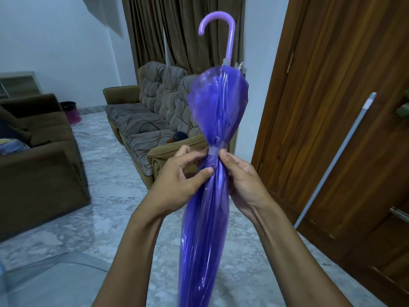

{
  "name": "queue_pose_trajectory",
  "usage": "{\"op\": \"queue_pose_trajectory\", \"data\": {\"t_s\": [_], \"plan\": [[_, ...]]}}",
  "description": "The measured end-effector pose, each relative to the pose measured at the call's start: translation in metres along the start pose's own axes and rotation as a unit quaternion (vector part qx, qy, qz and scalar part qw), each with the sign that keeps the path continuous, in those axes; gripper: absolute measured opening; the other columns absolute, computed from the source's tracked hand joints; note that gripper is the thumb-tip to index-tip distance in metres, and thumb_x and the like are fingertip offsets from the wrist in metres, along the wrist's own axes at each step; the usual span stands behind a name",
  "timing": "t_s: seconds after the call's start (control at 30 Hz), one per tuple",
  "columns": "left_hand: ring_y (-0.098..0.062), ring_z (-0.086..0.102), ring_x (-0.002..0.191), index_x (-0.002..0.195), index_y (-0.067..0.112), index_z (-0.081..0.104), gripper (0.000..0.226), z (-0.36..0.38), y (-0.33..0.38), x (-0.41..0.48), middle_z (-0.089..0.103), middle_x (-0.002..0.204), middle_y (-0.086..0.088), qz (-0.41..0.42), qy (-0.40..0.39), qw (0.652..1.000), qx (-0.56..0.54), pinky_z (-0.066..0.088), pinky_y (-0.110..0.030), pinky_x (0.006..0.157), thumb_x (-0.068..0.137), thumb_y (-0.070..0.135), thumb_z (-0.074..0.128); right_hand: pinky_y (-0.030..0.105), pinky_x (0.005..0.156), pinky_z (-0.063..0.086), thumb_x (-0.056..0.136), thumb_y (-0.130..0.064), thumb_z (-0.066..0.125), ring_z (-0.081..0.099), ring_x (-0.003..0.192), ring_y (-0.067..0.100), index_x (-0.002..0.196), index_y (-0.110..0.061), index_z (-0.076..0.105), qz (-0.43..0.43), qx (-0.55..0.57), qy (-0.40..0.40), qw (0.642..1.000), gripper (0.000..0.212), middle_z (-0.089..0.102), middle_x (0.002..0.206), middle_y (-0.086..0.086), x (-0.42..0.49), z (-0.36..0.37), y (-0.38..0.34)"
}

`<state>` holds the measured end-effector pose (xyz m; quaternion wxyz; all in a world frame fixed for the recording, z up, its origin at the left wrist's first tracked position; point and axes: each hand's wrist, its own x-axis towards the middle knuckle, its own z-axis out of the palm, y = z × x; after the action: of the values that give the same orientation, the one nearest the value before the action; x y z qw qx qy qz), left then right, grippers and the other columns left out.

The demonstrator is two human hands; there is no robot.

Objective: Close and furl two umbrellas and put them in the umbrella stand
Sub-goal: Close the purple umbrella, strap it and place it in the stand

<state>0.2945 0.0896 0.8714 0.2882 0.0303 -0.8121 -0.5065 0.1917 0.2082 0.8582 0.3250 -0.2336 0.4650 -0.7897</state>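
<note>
Your one head camera looks forward and down, close over your fingers; past them lie floor and sofa, and a door stands to their right.

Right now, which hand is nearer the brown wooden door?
Right. The right hand grips the furled purple plastic umbrella on the side facing the brown wooden door; the left hand holds its far side.

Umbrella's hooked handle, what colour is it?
The hooked handle is pale lilac, lighter than the canopy; head view.
</note>
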Motion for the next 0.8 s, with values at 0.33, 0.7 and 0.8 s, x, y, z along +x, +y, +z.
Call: {"op": "queue_pose_trajectory", "data": {"t_s": [0.33,0.7,0.8], "plan": [[-0.014,0.068,0.100,0.107,0.019,0.072,0.032,0.003,-0.006,0.006,0.069,0.114,-0.011,-0.103,0.007,0.982,-0.160,0.052,-0.022,0.083,0.083,0.038,0.065,0.033,0.084,0.053,0.097,-0.038,0.058,0.068,0.092,0.021,0.116,-0.011,0.072,0.002,-0.097,0.006,0.995,0.036,0.074,0.105,0.011,-0.006,-0.015,-0.001],[-0.018,0.070,0.078,0.102,0.013,0.070,0.028,0.061,-0.006,0.049,0.073,0.096,-0.012,-0.132,-0.044,0.917,-0.374,0.057,-0.031,0.075,0.079,0.028,0.073,0.026,0.071,0.055,0.096,-0.029,0.063,0.072,0.082,0.013,0.108,-0.015,0.057,-0.071,-0.181,0.103,0.975,0.020,0.076,0.092,0.002,-0.023,-0.045,-0.027],[-0.025,0.068,0.089,0.106,0.006,0.066,0.031,0.090,0.001,0.058,0.072,0.103,-0.017,-0.134,0.000,0.929,-0.344,0.053,-0.039,0.086,0.077,0.013,0.077,0.029,0.075,0.054,0.093,-0.026,0.067,0.068,0.085,0.014,0.105,-0.021,0.060,-0.117,-0.254,0.180,0.943,0.015,0.069,0.091,-0.001,-0.030,-0.069,-0.032]]}}
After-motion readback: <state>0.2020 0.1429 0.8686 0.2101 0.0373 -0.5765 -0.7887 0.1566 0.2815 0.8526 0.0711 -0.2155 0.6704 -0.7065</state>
